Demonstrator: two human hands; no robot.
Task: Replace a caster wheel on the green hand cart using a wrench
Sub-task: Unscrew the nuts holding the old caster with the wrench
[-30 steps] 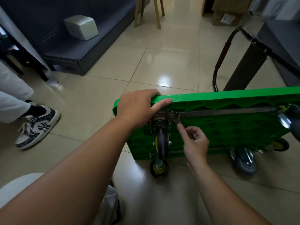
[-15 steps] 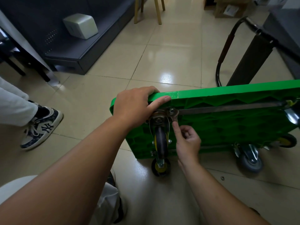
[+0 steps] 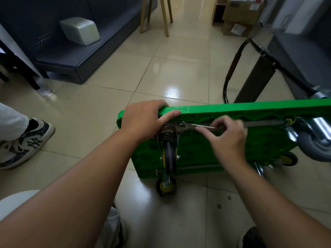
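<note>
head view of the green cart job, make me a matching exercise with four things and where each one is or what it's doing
Things:
1 left hand
2 right hand
3 sneaker
4 white box

Places or states:
a on the dark shelf
b holds the wrench
c grips the top edge of the green cart
d on the tiled floor, far left

Pairs: 1-c, 2-b, 3-d, 4-a

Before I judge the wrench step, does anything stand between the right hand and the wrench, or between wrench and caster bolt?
Nothing visible does. The right hand holds the wrench handle, and its head sits on the bolt beside the caster. The left hand grips the cart above, not between.
</note>
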